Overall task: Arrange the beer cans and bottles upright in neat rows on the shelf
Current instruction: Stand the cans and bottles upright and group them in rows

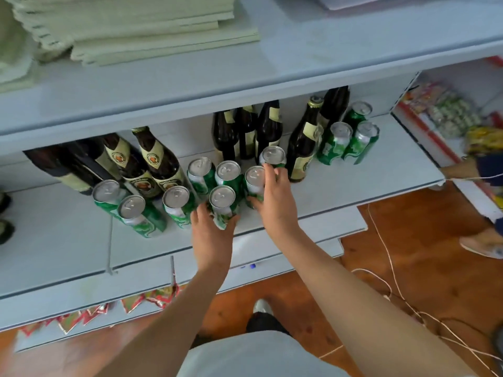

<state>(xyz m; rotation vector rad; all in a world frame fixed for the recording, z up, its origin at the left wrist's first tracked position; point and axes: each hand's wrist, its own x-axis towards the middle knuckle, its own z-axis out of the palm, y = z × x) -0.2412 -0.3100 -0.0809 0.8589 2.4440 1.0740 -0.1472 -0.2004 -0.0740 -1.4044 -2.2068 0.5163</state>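
Several green beer cans with silver tops stand on the pale blue shelf (pixel 340 194). My left hand (pixel 211 231) grips the front can (pixel 221 201) from below. My right hand (pixel 275 197) is curled round another can (pixel 254 179), its fingertips reaching the can behind (pixel 272 156). More cans stand at the left (pixel 132 209) and three at the right (pixel 337 140). Dark brown bottles with cream labels stand behind, one group at the left (pixel 160 164) and one at the back middle (pixel 268 126), with one bottle (pixel 303 140) just right of my right hand.
An upper shelf (pixel 245 77) overhangs the bottles, with stacked pale green paper goods (pixel 136 25) on it. A neighbouring shelf (pixel 446 112) at the right holds packaged goods. A person's foot (pixel 481 244) and a thin cord (pixel 392 281) are on the brown floor.
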